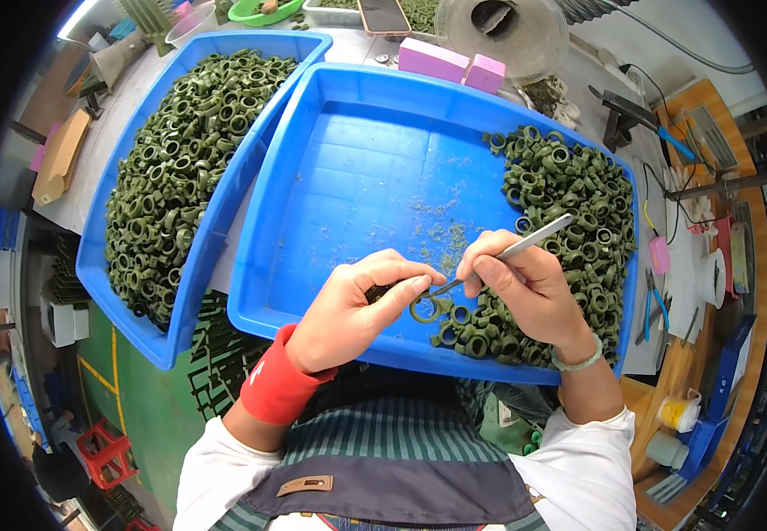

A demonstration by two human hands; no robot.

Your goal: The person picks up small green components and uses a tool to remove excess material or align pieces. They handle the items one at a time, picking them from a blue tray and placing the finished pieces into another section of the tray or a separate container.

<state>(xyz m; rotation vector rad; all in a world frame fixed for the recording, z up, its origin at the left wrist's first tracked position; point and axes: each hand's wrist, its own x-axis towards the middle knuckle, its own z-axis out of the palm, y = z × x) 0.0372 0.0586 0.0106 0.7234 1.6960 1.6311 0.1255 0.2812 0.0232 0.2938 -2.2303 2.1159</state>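
My left hand (348,310), with a red wristband above it, pinches a dark green plastic ring (425,308) between thumb and fingers. In my right hand (529,288) is a slim silver scalpel (538,237), gripped like a pen. Its handle points up to the right, and its tip meets the ring beside my left fingertips. Fingers partly hide the blade. Both hands are over the front of a wide blue tray (330,181). Many similar green rings (569,212) are piled along the tray's right side and front right corner. Fine green shavings (441,230) lie scattered on its bottom.
A second blue tray (175,332), heaped with green rings, stands at the left. Pink blocks (434,60), a phone (383,16) and a large round container (500,35) sit behind the trays. To the right are blue-handled pliers (656,305) and cables.
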